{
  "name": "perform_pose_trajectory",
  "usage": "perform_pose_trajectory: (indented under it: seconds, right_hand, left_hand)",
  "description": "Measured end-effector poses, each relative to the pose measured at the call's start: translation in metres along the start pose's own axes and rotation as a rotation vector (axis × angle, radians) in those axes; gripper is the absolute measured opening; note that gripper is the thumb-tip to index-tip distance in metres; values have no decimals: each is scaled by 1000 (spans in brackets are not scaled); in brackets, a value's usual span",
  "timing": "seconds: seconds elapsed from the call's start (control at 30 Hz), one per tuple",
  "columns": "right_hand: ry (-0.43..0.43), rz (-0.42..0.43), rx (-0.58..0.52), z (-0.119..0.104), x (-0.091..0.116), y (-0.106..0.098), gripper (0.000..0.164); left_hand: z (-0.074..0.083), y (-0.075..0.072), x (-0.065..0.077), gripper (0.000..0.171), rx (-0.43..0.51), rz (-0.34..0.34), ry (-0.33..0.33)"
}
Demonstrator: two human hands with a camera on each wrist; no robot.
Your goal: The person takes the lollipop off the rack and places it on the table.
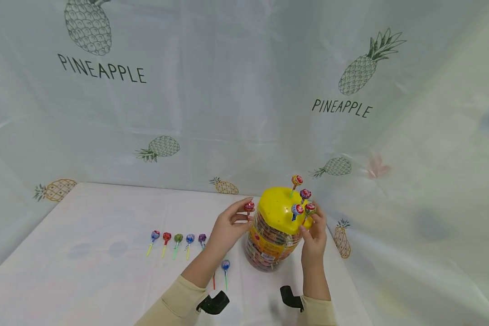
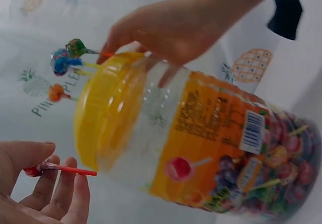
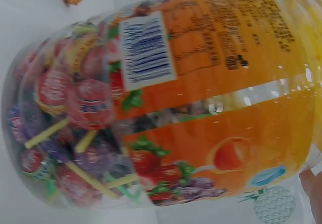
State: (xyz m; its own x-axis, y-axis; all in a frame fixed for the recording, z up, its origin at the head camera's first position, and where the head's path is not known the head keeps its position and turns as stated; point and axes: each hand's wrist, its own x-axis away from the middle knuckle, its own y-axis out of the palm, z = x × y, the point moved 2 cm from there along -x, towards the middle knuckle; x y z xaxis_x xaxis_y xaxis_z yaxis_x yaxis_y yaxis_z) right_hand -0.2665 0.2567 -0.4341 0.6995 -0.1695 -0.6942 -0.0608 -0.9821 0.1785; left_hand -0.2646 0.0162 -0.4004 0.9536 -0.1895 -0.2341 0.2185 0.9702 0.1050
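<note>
My left hand (image 1: 234, 222) pinches a red-wrapped lollipop (image 1: 249, 207) beside the jar's lid. Its red stick (image 2: 75, 170) points toward the lid's edge in the left wrist view. The tall clear candy jar (image 3: 216, 93) has an orange label and wrapped lollipops inside. On top, a yellow lid (image 1: 274, 206) carries several upright lollipops, among them an orange one (image 1: 297, 180), a purple one (image 1: 305, 194), a blue one (image 1: 297, 210) and a green one (image 1: 310, 208). My right hand (image 1: 315, 235) grips the jar at the lid's right side, close to the green lollipop.
Left of the jar, several lollipops (image 1: 178, 238) lie in a row on the white table (image 1: 105, 280). Nearer me lie a blue lollipop (image 1: 225, 265) and a red stick (image 1: 214, 281), partly behind my left forearm. A pineapple-print curtain (image 1: 228, 90) hangs behind.
</note>
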Motion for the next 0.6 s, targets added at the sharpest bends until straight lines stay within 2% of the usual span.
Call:
perform_pose_trajectory:
  seconds: [0.2, 0.43, 0.6]
  right_hand:
    - [65, -22, 51, -3, -9, 0, 24]
    - [136, -30, 59, -3, -9, 4, 44]
    - [132, -18, 127, -2, -9, 5, 46]
  left_hand:
    - [-23, -18, 12, 54, -25, 40, -35]
    - [-46, -44, 28, 55, -69, 119, -143]
    - [-60, -56, 33, 58, -57, 145, -189]
